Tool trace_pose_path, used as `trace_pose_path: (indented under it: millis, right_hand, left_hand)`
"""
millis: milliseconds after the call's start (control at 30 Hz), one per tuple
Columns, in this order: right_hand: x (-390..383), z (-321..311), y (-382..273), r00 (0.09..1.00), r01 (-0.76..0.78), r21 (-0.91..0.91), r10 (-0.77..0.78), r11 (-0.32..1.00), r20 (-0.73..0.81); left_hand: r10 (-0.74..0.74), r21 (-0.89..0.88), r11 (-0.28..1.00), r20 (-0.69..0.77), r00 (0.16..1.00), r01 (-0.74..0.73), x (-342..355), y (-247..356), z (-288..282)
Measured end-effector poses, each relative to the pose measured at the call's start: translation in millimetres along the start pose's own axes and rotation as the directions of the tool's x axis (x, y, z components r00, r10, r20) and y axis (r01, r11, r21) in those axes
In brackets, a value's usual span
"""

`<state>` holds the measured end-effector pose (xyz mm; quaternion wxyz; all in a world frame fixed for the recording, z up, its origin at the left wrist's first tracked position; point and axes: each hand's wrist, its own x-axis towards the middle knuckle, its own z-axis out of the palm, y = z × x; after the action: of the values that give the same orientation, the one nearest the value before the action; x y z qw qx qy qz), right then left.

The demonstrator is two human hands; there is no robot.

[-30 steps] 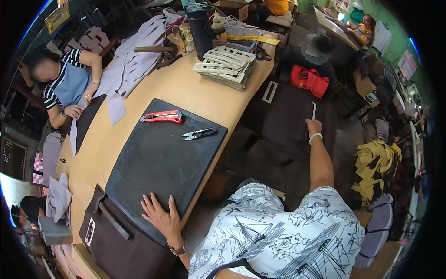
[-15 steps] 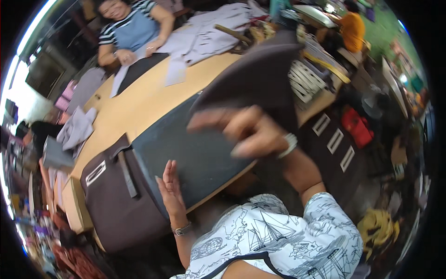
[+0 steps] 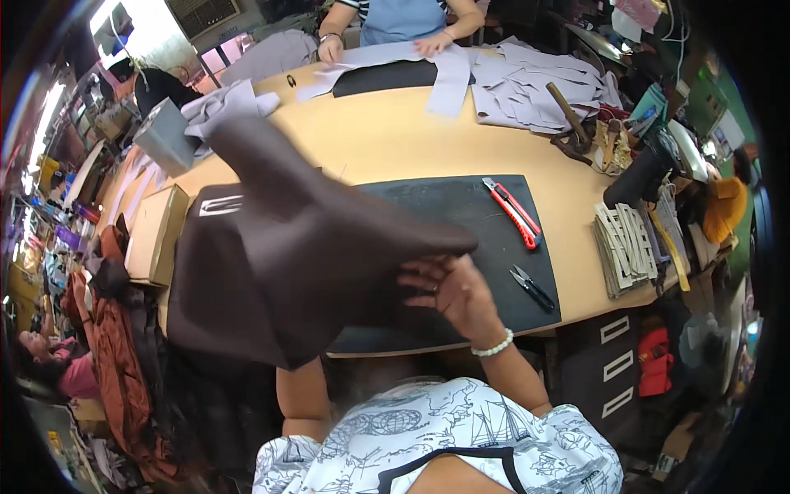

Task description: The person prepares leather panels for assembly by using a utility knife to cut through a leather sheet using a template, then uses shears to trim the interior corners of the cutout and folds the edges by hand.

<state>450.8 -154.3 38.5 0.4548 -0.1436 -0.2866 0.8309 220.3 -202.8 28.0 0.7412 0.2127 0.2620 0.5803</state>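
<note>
A dark brown flexible sheet [image 3: 288, 239] rises in folds over the left part of the black mat [image 3: 420, 321]. My right hand [image 3: 448, 292], with a pale bead bracelet, has its fingers spread, palm upward, at the sheet's right edge. My left hand is hidden behind the sheet; only its forearm [image 3: 300, 395] shows. On the left lies brown material with a white rectangular frame [image 3: 220, 204]. A red box cutter [image 3: 514, 218] and small snips [image 3: 533, 290] lie on the mat's right.
A co-worker's hands [image 3: 429, 45] touch lilac strips across the table [image 3: 387, 140]. At right are stacked card templates [image 3: 621, 251] and dark panels with white frames [image 3: 615, 366]. A cardboard box [image 3: 156, 235] and grey block [image 3: 164, 136] stand left.
The view has turned toward the table. The brown sheet has swung leftward over the mat. My left hand has become hidden; my right, earlier holding a white strip, now spreads its fingers.
</note>
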Motion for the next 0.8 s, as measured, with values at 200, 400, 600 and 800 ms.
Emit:
trace_pose_path:
  millis: [200, 400, 600, 800]
  right_hand:
    - [-32.0, -7.4, -29.8, 0.913, 0.103, 0.047, -0.076, 0.994, -0.402]
    - [-33.7, -27.9, -16.4, 0.852, -0.017, -0.149, -0.064, 0.989, -0.519]
    - [-7.0, -3.9, -20.4, 0.897, -0.026, -0.420, -0.164, 0.907, -0.410]
    - [-1.5, -15.9, -20.9, 0.927, -0.063, -0.399, -0.094, 0.915, -0.362]
  left_hand:
    - [-0.092, -0.004, 0.996, 0.057, 0.994, 0.092, 8.3, -20.6, 25.3]
    - [-0.107, -0.113, 0.985, 0.187, 0.976, 0.130, 28.5, -31.5, 59.1]
    - [-0.084, 0.281, 0.958, 0.061, 0.995, 0.064, 49.1, 2.3, 76.8]
    - [-0.157, 0.457, 0.872, -0.075, 0.985, 0.174, 45.7, -1.0, 64.6]
